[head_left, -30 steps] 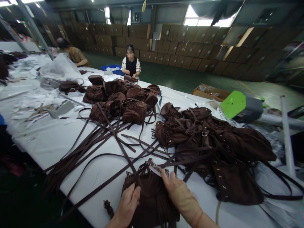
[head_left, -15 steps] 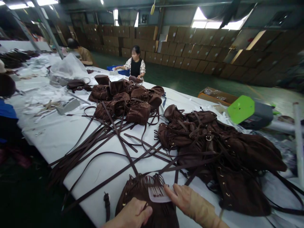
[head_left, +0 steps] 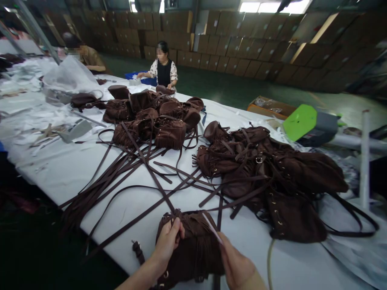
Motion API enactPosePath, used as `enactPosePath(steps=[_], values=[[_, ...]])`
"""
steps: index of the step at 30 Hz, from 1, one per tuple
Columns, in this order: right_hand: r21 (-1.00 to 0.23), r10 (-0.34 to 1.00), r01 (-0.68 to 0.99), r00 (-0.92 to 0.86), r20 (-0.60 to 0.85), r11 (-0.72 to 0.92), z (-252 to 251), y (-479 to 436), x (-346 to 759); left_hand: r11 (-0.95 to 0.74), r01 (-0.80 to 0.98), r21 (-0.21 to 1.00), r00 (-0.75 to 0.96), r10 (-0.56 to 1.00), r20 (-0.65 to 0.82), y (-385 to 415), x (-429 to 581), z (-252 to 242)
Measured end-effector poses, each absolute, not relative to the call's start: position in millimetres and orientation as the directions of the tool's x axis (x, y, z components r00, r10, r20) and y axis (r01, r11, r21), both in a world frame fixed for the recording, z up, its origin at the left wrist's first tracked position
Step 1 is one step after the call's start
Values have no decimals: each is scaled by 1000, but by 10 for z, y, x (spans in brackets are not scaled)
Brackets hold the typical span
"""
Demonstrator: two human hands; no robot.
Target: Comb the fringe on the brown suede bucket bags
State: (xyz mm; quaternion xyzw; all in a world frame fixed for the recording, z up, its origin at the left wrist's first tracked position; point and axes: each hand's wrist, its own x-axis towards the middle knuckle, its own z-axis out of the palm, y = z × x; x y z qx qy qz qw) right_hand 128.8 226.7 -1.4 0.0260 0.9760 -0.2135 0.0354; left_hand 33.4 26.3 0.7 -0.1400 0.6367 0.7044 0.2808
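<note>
A dark brown fringed bag (head_left: 189, 255) lies at the table's near edge, with metal eyelets on its lower part. My left hand (head_left: 169, 237) is closed at the bag's upper left, its fingers pinched on the fringe. In my right hand (head_left: 237, 262) is a white comb (head_left: 212, 227), turned nearly edge-on over the bag's right side. My right fingers partly hide the comb's near end. A strap with a buckle (head_left: 138, 250) sticks out left of the bag, and long brown straps (head_left: 133, 227) run across the table beyond it.
Piles of brown bags lie at the right (head_left: 272, 169) and farther back (head_left: 151, 117). A green-and-grey device (head_left: 311, 123) stands at the right, near an open carton (head_left: 270, 108). Two people work across the table (head_left: 121, 209). Stacked cartons (head_left: 229, 44) line the wall.
The comb has come up out of the fringe and turned edge-on. My left hand has moved up to the top fringe. The bag has shifted, and the head view has tilted down.
</note>
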Motion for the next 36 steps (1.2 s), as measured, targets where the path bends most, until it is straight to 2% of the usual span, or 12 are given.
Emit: enactPosePath(steps=[4, 7, 11, 13, 17, 21, 25, 28, 30, 33, 35, 36], values=[[-193, 81, 125, -972, -220, 973, -68, 1778, 1467, -55, -545, 837, -827, 201, -525, 392, 367, 42], [-34, 35, 46, -956, -290, 998, -141, 1675, 1365, -48, -536, 843, -832, 194, -519, 393, 415, -7], [145, -122, -158, -965, -231, 977, -126, 1926, 1024, 87, -451, 888, -862, 216, -459, 325, 489, -123], [223, -161, -200, -970, -184, 954, -52, 2221, 830, 129, -417, 900, -857, 273, -436, 291, 526, -162], [249, -167, -190, -980, -109, 950, 139, 2765, 576, 125, -499, 857, -776, 375, -507, 241, 576, -183], [233, -177, -192, -981, -83, 953, 297, 2822, 600, 163, -533, 830, -731, 405, -549, 131, 544, -184], [246, -273, -271, -962, -27, 931, 473, 2549, 660, 328, -248, 911, -746, 536, -396, -28, 353, -32], [311, -323, -303, -946, 16, 901, 626, 2346, 567, 408, -87, 909, -718, 607, -341, -68, 140, 214], [350, -342, -304, -938, 53, 886, 739, 2257, 453, 525, 24, 851, -753, 569, -330, -29, 13, 379], [349, -372, -323, -925, 82, 880, 944, 2183, 266, 742, 201, 640, -867, 439, -236, 102, -144, 555], [318, -375, -323, -920, 117, 891, 1096, 2140, 151, 810, 225, 541, -919, 361, -158, 214, -254, 599], [308, -372, -316, -917, 141, 897, 1169, 2112, 99, 812, 222, 540, -935, 333, -117, 272, -318, 595]])
